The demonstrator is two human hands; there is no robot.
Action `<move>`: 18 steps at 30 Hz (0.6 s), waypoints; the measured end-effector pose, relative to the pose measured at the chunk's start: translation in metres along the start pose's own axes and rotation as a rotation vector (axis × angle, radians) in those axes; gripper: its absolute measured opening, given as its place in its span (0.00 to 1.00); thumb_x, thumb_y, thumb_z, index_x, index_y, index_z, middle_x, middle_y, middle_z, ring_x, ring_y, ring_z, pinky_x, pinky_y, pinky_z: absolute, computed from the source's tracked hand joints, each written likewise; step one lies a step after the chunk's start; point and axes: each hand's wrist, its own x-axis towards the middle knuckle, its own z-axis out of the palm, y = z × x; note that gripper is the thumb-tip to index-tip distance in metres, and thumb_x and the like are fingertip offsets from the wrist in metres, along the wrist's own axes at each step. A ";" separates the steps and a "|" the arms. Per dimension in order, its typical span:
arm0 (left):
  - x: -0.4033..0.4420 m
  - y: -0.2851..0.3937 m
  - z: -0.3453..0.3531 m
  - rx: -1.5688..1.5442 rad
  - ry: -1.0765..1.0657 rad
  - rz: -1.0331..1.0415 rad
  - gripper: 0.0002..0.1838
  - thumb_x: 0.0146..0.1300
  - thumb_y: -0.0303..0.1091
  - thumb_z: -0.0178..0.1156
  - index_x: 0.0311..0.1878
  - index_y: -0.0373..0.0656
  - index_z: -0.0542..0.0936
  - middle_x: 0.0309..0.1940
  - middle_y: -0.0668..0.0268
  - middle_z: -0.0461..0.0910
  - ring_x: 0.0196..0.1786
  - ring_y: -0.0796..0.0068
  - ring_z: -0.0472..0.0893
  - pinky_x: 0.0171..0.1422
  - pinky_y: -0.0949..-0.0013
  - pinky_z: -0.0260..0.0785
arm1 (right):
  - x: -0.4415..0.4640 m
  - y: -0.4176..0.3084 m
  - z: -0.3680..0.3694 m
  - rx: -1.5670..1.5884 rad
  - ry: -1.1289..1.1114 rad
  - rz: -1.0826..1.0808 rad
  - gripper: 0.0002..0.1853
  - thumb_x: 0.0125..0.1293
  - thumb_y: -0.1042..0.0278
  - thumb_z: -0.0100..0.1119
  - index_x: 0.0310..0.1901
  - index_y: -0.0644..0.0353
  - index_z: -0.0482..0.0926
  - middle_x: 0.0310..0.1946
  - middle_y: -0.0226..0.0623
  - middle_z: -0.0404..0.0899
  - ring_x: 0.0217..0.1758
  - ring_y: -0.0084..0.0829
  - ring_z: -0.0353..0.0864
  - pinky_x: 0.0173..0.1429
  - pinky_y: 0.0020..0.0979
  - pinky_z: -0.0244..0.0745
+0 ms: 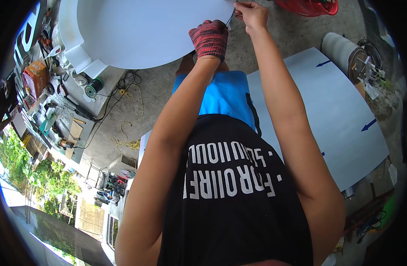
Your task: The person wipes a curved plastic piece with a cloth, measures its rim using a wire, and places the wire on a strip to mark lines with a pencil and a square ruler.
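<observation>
My left hand [209, 40] wears a red-and-black knit glove. Its fingers are curled at the edge of a large white sheet [132, 31] with a rounded outline; whatever is inside them is hidden. To its right, my bare right hand [253, 17] is closed in a pinch at the sheet's edge. A thin dark strip [231, 17] runs between the two hands along that edge, its upper end at my right fingertips. Its kind is too small to make out.
A pale panel with blue arrows [318, 111] lies at right, near a grey roll [341, 51]. A red basket [312, 6] stands at top right. At left, a bench holds tools, an orange box [35, 73] and a wire spool [93, 88]; cords [128, 128] trail on the floor.
</observation>
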 end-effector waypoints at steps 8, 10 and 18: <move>-0.001 0.003 0.006 0.031 -0.022 -0.017 0.17 0.59 0.50 0.64 0.49 0.57 0.86 0.40 0.63 0.86 0.46 0.60 0.84 0.54 0.55 0.68 | 0.003 0.001 0.001 -0.118 0.031 -0.023 0.02 0.60 0.76 0.69 0.33 0.64 0.85 0.23 0.32 0.83 0.23 0.24 0.80 0.27 0.27 0.74; -0.001 0.002 0.008 0.023 -0.015 0.007 0.17 0.60 0.50 0.64 0.51 0.57 0.85 0.40 0.63 0.86 0.45 0.59 0.84 0.53 0.55 0.68 | 0.003 0.002 0.001 -0.096 0.042 -0.015 0.02 0.59 0.77 0.69 0.33 0.64 0.85 0.23 0.32 0.83 0.23 0.24 0.80 0.27 0.27 0.74; -0.006 -0.001 0.011 0.103 0.035 0.175 0.19 0.61 0.43 0.63 0.57 0.66 0.82 0.39 0.66 0.84 0.44 0.61 0.82 0.52 0.52 0.65 | 0.000 0.001 0.003 -0.158 0.057 -0.068 0.02 0.58 0.76 0.70 0.31 0.65 0.85 0.22 0.32 0.83 0.22 0.23 0.80 0.27 0.27 0.74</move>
